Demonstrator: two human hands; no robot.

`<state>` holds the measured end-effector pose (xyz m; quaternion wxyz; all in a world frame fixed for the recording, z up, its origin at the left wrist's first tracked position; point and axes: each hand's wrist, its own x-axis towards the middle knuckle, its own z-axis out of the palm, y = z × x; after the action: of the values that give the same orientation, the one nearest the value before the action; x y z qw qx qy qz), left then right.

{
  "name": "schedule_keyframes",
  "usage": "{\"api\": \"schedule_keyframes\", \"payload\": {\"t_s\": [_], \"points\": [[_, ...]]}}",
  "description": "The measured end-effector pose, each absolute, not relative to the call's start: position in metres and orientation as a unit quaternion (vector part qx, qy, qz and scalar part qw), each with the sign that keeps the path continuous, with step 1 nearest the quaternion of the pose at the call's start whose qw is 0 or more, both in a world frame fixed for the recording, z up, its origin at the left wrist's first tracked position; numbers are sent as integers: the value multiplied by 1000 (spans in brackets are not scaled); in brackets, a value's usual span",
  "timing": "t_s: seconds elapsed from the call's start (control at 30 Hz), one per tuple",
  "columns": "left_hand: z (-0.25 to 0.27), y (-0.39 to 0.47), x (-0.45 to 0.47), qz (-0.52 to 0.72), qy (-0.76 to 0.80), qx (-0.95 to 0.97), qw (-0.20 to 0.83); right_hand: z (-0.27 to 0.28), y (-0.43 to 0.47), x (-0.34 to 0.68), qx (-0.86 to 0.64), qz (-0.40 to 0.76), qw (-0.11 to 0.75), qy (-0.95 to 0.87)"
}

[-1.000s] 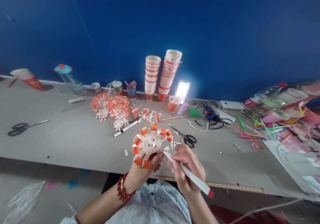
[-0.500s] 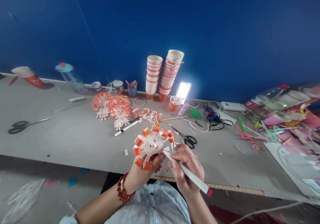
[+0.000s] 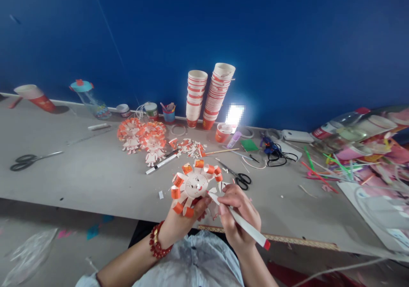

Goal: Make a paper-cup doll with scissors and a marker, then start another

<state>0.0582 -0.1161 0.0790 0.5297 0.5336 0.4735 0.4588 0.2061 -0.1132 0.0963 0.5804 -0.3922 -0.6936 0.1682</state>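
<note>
A paper-cup lion (image 3: pixel 195 185) with a drawn face and curled orange-and-white strips around it is held up over the table's front edge. My left hand (image 3: pixel 185 219) grips it from below, fingers partly hidden behind the paper. In my right hand (image 3: pixel 240 215) is a white marker with a red end (image 3: pixel 247 229), pinched between thumb and fingers. Its red tip points at the lower right rim of the face; whether it touches I cannot tell. Finished-looking paper figures (image 3: pixel 154 144) with orange manes lie in a pile behind, beside paper scraps (image 3: pixel 191 148).
Black-handled scissors (image 3: pixel 242 180) lie just beyond my right hand, another pair of scissors (image 3: pixel 27 160) far left. Two tall paper cup stacks (image 3: pixel 195 99) stand against the blue wall. A black-and-white pen (image 3: pixel 162 163), a glue stick (image 3: pixel 234 139) and colourful straws (image 3: pixel 322 167) lie about.
Almost nothing differs. The marker and the paper-cup lion stay in nearly the same place, with both hands holding as before.
</note>
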Motion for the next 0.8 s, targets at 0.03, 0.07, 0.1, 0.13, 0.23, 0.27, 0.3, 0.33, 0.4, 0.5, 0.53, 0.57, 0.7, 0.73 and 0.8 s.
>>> {"api": "schedule_keyframes", "payload": {"t_s": [0.03, 0.07, 0.1, 0.13, 0.23, 0.27, 0.3, 0.33, 0.4, 0.5, 0.53, 0.57, 0.7, 0.73, 0.8], "points": [[80, -116, 58, 458, 472, 536, 530, 96, -113, 206, -394, 169, 579, -694], [80, -116, 58, 458, 471, 537, 529, 96, -113, 207, -395, 169, 579, -693], [81, -116, 59, 459, 471, 537, 529, 96, -114, 207, -395, 171, 579, -693], [81, -116, 59, 461, 472, 535, 528, 96, -114, 207, -393, 172, 580, -692], [82, -116, 59, 464, 477, 530, 526, 96, -113, 207, -391, 174, 579, -694], [82, -116, 58, 461, 480, 529, 526, 95, -113, 207, -391, 174, 578, -694], [82, -116, 58, 457, 482, 529, 528, 95, -113, 207, -391, 174, 579, -694], [82, -116, 58, 453, 484, 530, 529, 95, -113, 207, -391, 174, 579, -694], [81, -117, 58, 447, 487, 530, 531, 94, -113, 208, -389, 172, 581, -694], [82, -117, 58, 445, 489, 530, 531, 94, -114, 208, -388, 165, 584, -693], [82, -117, 58, 444, 489, 529, 532, 95, -114, 208, -389, 164, 585, -693], [83, -117, 58, 442, 489, 530, 533, 95, -114, 208, -389, 164, 585, -692], [85, -116, 57, 434, 489, 544, 526, 95, -115, 208, -387, 165, 591, -688], [85, -116, 57, 433, 486, 549, 524, 95, -115, 208, -387, 165, 595, -685], [84, -116, 57, 434, 481, 556, 520, 94, -115, 208, -385, 164, 603, -679]]}}
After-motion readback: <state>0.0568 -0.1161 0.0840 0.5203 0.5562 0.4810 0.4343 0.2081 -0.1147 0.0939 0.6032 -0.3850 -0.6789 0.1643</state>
